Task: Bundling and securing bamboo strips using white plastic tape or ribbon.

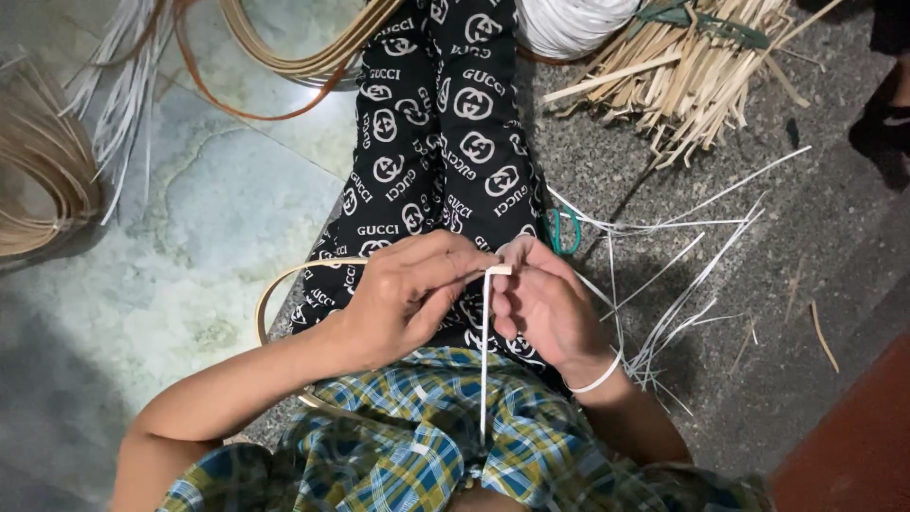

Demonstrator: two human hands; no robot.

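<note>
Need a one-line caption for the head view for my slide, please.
Seated person's left hand and right hand pinch a thin white strip over the lap, loose strips on the floor.

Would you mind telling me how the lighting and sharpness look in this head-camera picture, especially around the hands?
Head view: soft, even light with no glare; the left hand and right hand are sharp, pinching a thin white strip. The floor at lower left lies in deep shadow, and the frame edges bend slightly from the wide lens.
</note>
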